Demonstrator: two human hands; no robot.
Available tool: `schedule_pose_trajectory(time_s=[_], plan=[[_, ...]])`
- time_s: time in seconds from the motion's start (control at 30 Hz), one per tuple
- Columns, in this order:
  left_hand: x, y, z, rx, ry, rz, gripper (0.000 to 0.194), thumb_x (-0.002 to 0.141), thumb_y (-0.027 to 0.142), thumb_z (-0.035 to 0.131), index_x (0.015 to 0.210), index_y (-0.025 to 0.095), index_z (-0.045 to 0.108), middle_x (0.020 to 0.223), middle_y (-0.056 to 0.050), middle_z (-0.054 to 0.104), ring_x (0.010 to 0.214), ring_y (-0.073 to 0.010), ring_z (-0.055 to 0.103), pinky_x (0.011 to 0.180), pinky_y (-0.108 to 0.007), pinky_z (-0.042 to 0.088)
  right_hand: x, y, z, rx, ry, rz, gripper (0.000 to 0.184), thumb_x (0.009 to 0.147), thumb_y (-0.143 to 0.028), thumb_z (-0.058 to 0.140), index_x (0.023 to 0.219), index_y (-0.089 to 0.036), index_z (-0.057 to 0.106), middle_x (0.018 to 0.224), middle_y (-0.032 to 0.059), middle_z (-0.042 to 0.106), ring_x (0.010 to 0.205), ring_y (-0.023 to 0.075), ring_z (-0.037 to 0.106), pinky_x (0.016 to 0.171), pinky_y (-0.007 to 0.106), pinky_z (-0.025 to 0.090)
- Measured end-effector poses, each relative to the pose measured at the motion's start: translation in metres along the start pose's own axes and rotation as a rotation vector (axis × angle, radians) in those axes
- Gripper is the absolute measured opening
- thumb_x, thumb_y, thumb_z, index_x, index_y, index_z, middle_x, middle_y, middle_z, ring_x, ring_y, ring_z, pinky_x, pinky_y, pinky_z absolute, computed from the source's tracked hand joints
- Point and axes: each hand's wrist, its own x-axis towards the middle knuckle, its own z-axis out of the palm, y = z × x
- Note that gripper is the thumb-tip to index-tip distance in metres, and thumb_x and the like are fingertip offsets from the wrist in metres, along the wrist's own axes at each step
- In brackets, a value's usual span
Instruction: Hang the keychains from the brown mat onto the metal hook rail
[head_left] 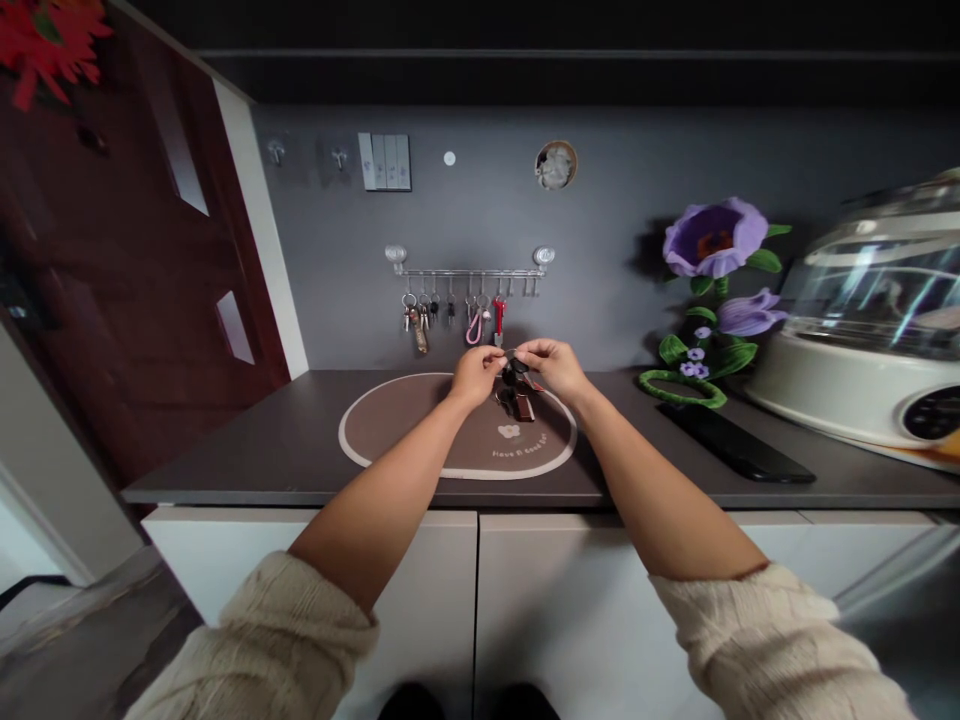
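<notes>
Above the back part of a brown oval mat (405,420), my left hand (478,375) and my right hand (553,368) meet, fingertips pinched. Between them is a bunch of dark keys (512,374) on a ring, gripped from both sides. Beneath the fingers show more dark keys and a small reddish-brown tag (524,407); whether these hang from the ring or lie on the mat I cannot tell. Just behind, a clear hook rail (472,272) on the wall carries several key sets, among them a pink loop (474,326) and a red-handled item (499,315).
On the right of the dark countertop (247,430) stand a purple knitted flower (716,238), a black phone-like slab (739,443) and a white appliance with a clear dome (840,380). A dark red door (150,300) is at the left; white cabinets (555,600) sit below.
</notes>
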Motion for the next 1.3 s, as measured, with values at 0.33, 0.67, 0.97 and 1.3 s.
schedule_pose_trajectory(time_s=[0.33,0.67,0.97,1.3], plan=[[-0.001,0.013,-0.003,-0.185,0.045,0.005,0.016,0.07,0.024,0.054,0.077,0.013,0.064,0.076,-0.004,0.065,0.069,-0.012,0.055,0.068,-0.024,0.041,-0.001,-0.001,0.004,0.248,-0.036,0.042,0.029,0.056,-0.035,0.069,0.075,-0.016,0.059,0.064,-0.001,0.06,0.05,0.0059,0.048,0.049,0.02,0.039],[0.001,0.009,-0.001,-0.461,0.094,-0.224,0.014,0.067,0.02,0.058,0.077,0.014,0.066,0.078,-0.003,0.066,0.072,-0.0111,0.056,0.071,-0.025,0.042,-0.007,-0.007,0.013,0.403,-0.1,0.119,0.028,0.055,-0.03,0.071,0.075,-0.017,0.058,0.065,-0.0017,0.06,0.053,0.0066,0.053,0.052,0.021,0.043],[0.006,0.007,-0.003,-0.444,0.178,-0.216,0.017,0.068,0.022,0.057,0.08,0.014,0.066,0.078,-0.003,0.067,0.07,-0.0102,0.056,0.067,-0.022,0.043,-0.007,-0.006,0.015,0.48,-0.133,0.121,0.026,0.057,-0.03,0.071,0.074,-0.017,0.058,0.067,-0.0015,0.061,0.059,0.0068,0.056,0.064,0.023,0.046],[0.009,0.009,-0.007,-0.491,0.222,-0.24,0.019,0.066,0.024,0.059,0.08,0.014,0.066,0.082,-0.004,0.067,0.073,-0.0115,0.057,0.067,-0.023,0.042,-0.007,-0.009,0.016,0.436,-0.087,0.119,0.029,0.054,-0.021,0.072,0.081,-0.018,0.06,0.074,0.0,0.063,0.065,0.0077,0.058,0.066,0.022,0.045]])
